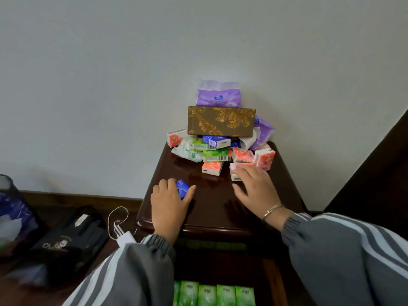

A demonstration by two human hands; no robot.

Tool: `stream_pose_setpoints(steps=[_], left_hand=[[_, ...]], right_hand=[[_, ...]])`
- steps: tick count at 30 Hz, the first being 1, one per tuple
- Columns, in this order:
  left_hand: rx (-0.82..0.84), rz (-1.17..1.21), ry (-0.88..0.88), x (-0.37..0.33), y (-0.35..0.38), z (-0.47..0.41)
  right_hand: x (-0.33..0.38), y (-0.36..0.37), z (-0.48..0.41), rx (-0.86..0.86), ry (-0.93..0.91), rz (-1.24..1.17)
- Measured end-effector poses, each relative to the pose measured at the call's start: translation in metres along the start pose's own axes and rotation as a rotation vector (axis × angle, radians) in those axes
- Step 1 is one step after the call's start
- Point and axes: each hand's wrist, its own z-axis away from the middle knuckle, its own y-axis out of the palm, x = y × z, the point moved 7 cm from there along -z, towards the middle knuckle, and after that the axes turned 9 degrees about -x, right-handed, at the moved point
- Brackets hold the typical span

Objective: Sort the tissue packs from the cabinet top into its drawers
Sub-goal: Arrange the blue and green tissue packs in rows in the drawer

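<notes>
Against a pale wall, a dark wooden cabinet point(220, 208) is seen from above, with a heap of tissue packs point(220, 151) piled at the back of its top. A gold-patterned box point(220, 121) is set on the heap, and a purple pack point(218, 98) is propped behind it against the wall.

A blue pack point(182, 188) is gripped by the left hand point(171, 206), with fingers and thumb curled around it, at the front left of the cabinet top. The right hand point(257, 188) is laid with fingers spread, its fingertips resting on a white pack point(235, 173) at the front edge of the heap; whether that pack is gripped cannot be told. A bracelet point(272, 210) is worn on the right wrist. A pink pack point(213, 168) lies between the two hands, just beyond them.

Below the cabinet top, a drawer point(273, 281) is pulled open, and a row of green packs point(216, 294) is lined up inside it. On the floor to the left, a black bag point(70, 239) and a white charger point(125, 237) are seen.
</notes>
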Motion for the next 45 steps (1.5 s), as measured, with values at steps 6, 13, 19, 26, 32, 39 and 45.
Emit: stream_pose_setpoints(steps=[6,13,19,26,32,39,45], left_hand=[[-0.039,0.005,-0.057,0.006,-0.005,0.001],[-0.045,-0.011,-0.075,0.008,-0.004,0.002],[-0.044,0.001,-0.09,0.008,-0.004,0.002],[-0.017,0.022,-0.112,0.009,-0.004,0.004],[-0.023,0.02,-0.109,0.008,-0.006,0.003],[-0.038,0.028,-0.11,0.008,-0.005,0.004],[-0.04,0.031,-0.111,0.008,-0.006,0.004]], right_hand=[[0.039,0.026,-0.076,0.0,-0.166,0.275],[0.025,0.063,-0.095,0.075,-0.249,0.524],[0.019,0.08,-0.108,0.207,-0.348,0.589],[0.037,0.094,-0.117,0.307,-0.542,0.728],[0.04,0.101,-0.115,0.338,-0.558,0.736],[0.051,0.105,-0.127,0.373,-0.549,0.767],[0.072,0.119,-0.135,0.44,-0.433,0.791]])
